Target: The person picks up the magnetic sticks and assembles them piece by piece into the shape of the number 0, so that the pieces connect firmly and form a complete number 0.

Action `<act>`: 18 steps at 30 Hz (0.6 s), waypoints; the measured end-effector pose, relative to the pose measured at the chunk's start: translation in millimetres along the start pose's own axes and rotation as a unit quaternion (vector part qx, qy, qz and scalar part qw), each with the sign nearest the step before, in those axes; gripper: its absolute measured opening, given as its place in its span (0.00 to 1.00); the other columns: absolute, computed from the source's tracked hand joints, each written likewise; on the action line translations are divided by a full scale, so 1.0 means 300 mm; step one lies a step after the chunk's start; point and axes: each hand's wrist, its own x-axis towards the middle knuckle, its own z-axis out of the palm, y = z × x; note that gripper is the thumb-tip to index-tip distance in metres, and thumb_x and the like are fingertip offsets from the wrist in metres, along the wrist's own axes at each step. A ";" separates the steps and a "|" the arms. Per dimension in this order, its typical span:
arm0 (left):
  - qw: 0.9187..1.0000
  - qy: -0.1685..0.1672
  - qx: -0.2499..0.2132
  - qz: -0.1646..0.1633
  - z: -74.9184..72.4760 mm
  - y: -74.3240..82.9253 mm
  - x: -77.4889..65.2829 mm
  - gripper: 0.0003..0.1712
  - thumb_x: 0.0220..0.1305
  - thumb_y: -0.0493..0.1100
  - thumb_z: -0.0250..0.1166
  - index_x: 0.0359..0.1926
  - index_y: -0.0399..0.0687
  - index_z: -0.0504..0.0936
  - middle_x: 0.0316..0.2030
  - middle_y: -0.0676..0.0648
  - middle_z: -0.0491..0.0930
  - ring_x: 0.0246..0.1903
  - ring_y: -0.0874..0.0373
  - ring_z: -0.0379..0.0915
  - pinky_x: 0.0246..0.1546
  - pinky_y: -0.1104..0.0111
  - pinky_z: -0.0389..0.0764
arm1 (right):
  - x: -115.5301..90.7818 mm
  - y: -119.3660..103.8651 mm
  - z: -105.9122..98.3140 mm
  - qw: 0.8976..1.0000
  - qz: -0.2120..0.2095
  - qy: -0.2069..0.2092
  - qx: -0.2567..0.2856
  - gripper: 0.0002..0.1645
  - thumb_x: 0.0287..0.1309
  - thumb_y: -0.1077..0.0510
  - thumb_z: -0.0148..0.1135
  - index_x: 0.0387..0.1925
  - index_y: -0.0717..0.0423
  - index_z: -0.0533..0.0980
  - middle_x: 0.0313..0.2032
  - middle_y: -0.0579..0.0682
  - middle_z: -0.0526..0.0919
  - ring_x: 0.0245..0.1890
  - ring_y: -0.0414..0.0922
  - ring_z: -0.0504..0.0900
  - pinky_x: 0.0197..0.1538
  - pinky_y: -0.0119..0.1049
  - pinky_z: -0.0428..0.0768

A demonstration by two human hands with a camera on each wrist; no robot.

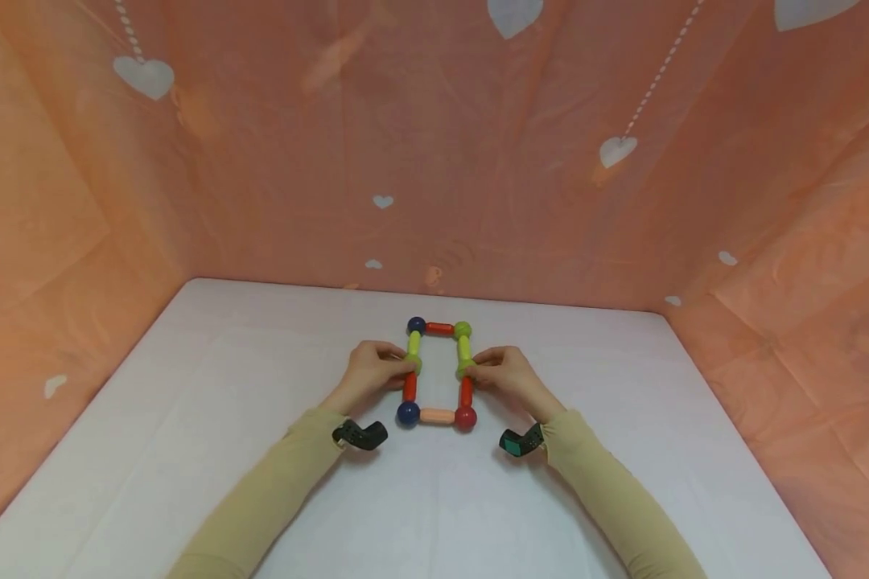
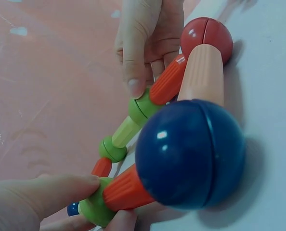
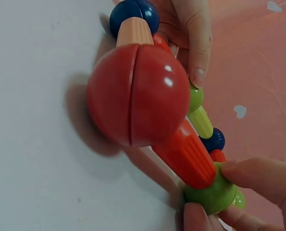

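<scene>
Rods and balls, apparently a magnetic building set, form a closed upright-long rectangle on the table. Its far corners are a dark blue ball [image 1: 416,325] and a green ball [image 1: 463,330], joined by a red rod [image 1: 439,329]. Nearest the person, a peach rod [image 1: 437,416] links a blue ball [image 2: 191,154] to a red ball [image 3: 138,95]. My left hand [image 1: 368,371] pinches the green ball [image 2: 97,204] midway along the left side. Opposite it, my right hand [image 1: 508,375] pinches the right side's green ball [image 3: 210,192]. Yellow-green rods run beyond both pinched balls, red rods on the near side.
The white table [image 1: 261,498] surrounds the rectangle. Orange cloth [image 1: 434,145] with pale hearts hangs behind it and at both sides. A dark wrist device [image 1: 360,435] sits at the left wrist, another dark device [image 1: 521,441] at the right.
</scene>
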 end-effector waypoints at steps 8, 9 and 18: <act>1.000 0.004 -0.007 0.000 0.005 0.001 0.001 0.17 0.53 0.34 0.72 0.44 0.31 0.81 0.35 0.39 0.81 0.27 0.57 0.81 0.30 0.67 0.83 | 0.010 0.008 -0.006 1.000 0.008 -0.003 0.016 0.19 0.55 0.64 0.67 0.47 0.72 0.75 0.39 0.60 0.83 0.34 0.45 0.84 0.42 0.37 0.82; 1.000 0.003 -0.012 -0.001 0.005 -0.001 0.001 0.17 0.52 0.34 0.72 0.44 0.31 0.81 0.35 0.38 0.81 0.27 0.57 0.81 0.30 0.67 0.83 | 0.011 0.009 -0.006 1.000 0.009 -0.002 0.015 0.19 0.55 0.64 0.67 0.47 0.71 0.76 0.39 0.60 0.83 0.34 0.45 0.84 0.42 0.37 0.82; 0.999 -0.005 -0.040 -0.002 -0.003 -0.021 0.005 0.17 0.53 0.32 0.71 0.44 0.29 0.80 0.36 0.38 0.81 0.28 0.55 0.82 0.31 0.66 0.83 | 0.010 0.009 -0.001 1.000 0.011 0.000 0.014 0.18 0.56 0.62 0.67 0.46 0.70 0.77 0.38 0.58 0.83 0.33 0.45 0.83 0.43 0.37 0.82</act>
